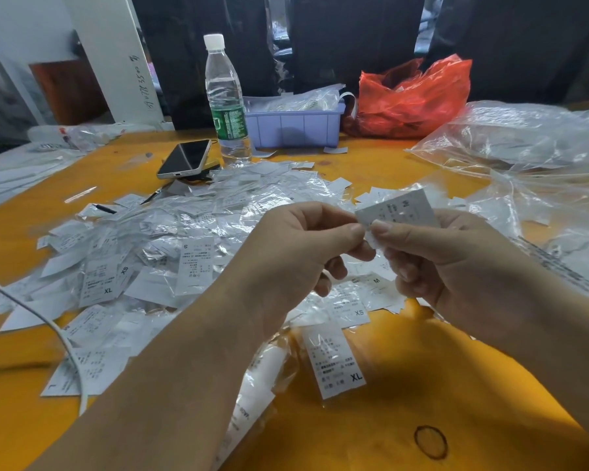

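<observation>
Though beyond label [398,209]: heap [170,253], bottle [225,96], phone [184,158]

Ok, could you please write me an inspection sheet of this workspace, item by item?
Surface: orange table, bare near the person, with a dark ring mark.
Job's things: one size label held above a pile of labels marked S, XS, M and XL, many in clear film.
Clutter: water bottle, smartphone, purple bin, red plastic bag, clear plastic bags.
Hands: left hand and right hand both pinch the size label.
Cables: white cable crosses the pile at the left.
Surroundings: dark sheeting behind the table; white board with handwriting.
</observation>
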A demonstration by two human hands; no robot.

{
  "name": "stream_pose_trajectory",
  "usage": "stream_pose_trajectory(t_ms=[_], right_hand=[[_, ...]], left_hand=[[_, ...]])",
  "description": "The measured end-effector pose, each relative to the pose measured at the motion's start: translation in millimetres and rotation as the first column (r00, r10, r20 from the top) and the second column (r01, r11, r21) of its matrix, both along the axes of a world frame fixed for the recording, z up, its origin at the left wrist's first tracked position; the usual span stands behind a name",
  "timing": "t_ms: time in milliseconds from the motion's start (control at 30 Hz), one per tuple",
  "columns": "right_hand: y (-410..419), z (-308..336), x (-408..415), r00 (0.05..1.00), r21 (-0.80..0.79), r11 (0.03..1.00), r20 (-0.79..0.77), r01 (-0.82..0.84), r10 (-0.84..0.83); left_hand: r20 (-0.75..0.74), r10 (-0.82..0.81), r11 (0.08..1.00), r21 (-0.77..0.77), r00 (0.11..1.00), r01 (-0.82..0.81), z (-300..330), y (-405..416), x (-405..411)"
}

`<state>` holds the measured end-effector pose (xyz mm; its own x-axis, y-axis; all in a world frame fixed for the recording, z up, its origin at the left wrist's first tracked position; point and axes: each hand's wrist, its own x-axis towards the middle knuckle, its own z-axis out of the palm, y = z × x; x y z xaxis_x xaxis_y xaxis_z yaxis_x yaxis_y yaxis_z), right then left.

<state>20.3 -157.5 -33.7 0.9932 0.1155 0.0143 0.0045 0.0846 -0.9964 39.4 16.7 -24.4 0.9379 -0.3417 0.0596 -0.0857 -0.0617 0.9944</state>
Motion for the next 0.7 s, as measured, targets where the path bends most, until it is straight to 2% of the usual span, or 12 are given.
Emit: stream_pose_trajectory(t_ms=[167,333,500,567,600,633,667,700], right_hand=[[0.2,0.3,-2.5,0.998,0.027,0.998,-0.021,-0.052,0.053],[-1.1,1.6,-3.7,0.986,-0.002,0.988,-0.069,-0.153,0.153],[-0.5,2.3,-3.7,0.957,-0.059,0.958,-0.103,-0.280,0.273],[-5.2,9.2,-0.7,0.979,-0.075,0.979,-0.088,-0.192,0.185],[-9.2,12.9,0.9,0.994,-0.138,0.985,-0.048,-0.099,0.093],[-14.5,15.0,2.7,0.999,-0.268,0.963,0.039,0.028,-0.018],[-20.0,14.9,4.4,0.977,-0.433,0.882,0.180,0.186,-0.117],[-24.4,13.2,5.8,0.927,-0.573,0.748,0.342,0.336,-0.154]], left_hand=[[-0.045,-0.007,1.000,-0.024,0.999,0.006,-1.2,-0.2,3.2],[-0.060,-0.082,0.996,-0.040,0.995,0.080,-0.7,0.0,2.5],[-0.067,0.040,0.999,-0.011,0.997,-0.041,1.8,1.3,6.9],[-0.034,0.139,0.989,0.063,0.990,-0.137,3.7,7.5,12.1],[0.010,0.202,0.971,0.129,0.979,-0.202,3.9,11.1,14.4],[0.075,0.260,0.941,0.205,0.963,-0.271,3.5,14.6,16.3],[0.150,0.305,0.900,0.277,0.941,-0.336,2.3,17.2,17.7],[0.217,0.336,0.853,0.342,0.917,-0.394,0.4,18.6,18.9]])
